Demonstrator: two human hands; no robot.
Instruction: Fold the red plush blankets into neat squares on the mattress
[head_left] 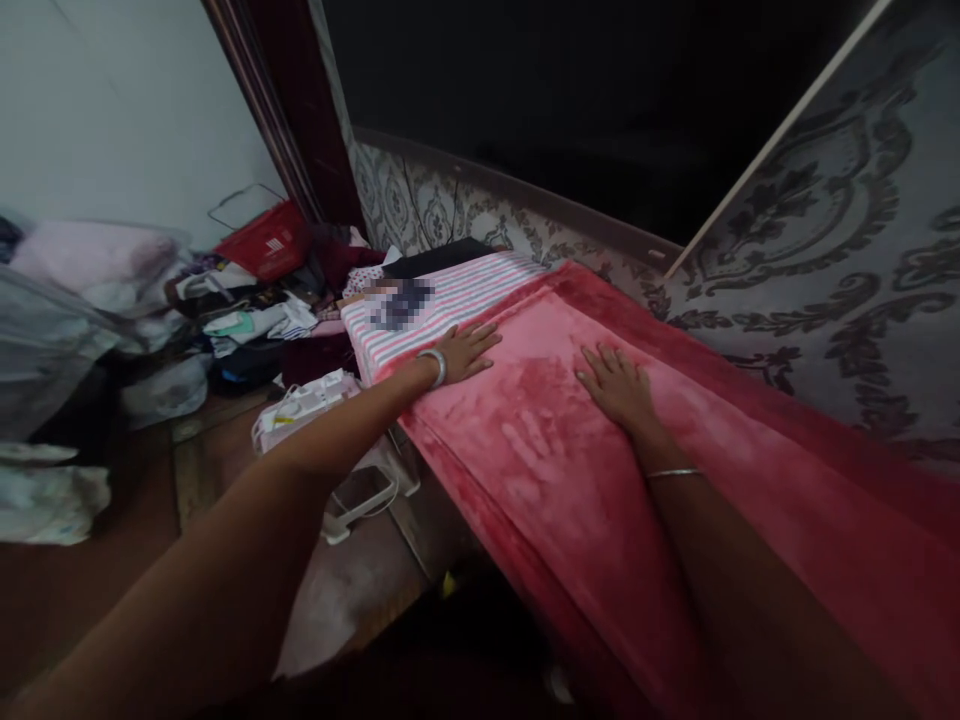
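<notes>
A plush red-pink blanket [547,500] lies spread over a long raised surface, with darker brushed marks and a handprint in its pile. My left hand [466,352] rests flat on its far left corner, fingers spread. Farther right, my right hand [616,388] also lies flat on the blanket with its fingers apart. Neither hand grips anything. Just beyond the left hand, a striped pink, white and grey cloth [480,290] covers the far end of the surface.
A dark screen [585,100] stands above patterned wallpaper [825,250]. At the left, a red basket [266,240] sits among piled clothes. A white plastic stool [367,490] stands below my left forearm. A blurred-out dark item [401,303] lies on the striped cloth.
</notes>
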